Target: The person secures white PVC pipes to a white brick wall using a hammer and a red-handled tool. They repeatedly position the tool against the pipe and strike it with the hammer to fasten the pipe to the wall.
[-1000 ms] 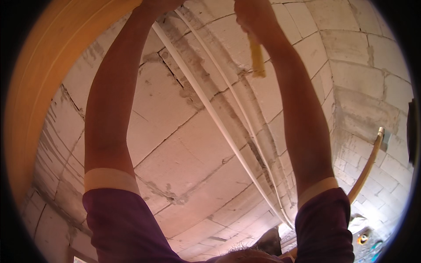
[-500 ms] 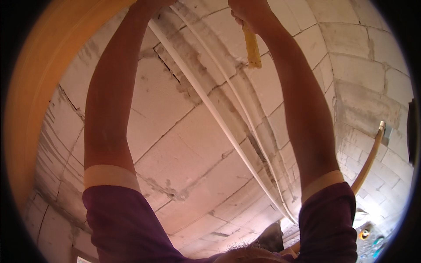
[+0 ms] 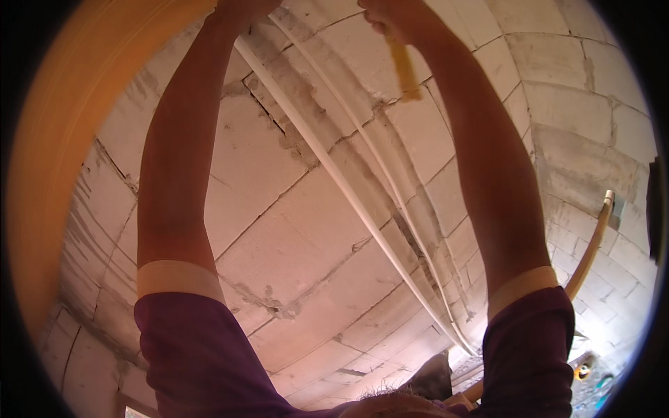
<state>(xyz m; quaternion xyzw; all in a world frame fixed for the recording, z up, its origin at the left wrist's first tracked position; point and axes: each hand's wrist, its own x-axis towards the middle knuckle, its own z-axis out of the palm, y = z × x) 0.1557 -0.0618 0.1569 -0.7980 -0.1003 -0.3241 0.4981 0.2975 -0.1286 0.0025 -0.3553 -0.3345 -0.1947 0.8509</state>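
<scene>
My right hand [image 3: 401, 19] is closed around the yellow handle [image 3: 403, 70] of a tool at the top of the view. The handle's lower end sticks out below my fist, a little blurred, and the tool's working end is out of sight. My left hand [image 3: 245, 10] is raised at the top edge, beside the upper end of a white pipe [image 3: 306, 132]. Its fingers are cut off by the frame. A thinner white pipe [image 3: 369, 139] runs alongside in a groove chased into the pale block wall [image 3: 279, 237].
An orange-yellow curved surface [image 3: 77, 104] borders the left side. On the right, a tan hose or flexible conduit [image 3: 591, 247] with a pale tip stands out before another block wall [image 3: 564, 104]. Assorted small things [image 3: 589, 380] lie at the lower right.
The tool's handle has tilted, its lower end swinging slightly up and to the right. My right forearm has shifted a little rightward; my left arm has barely moved.
</scene>
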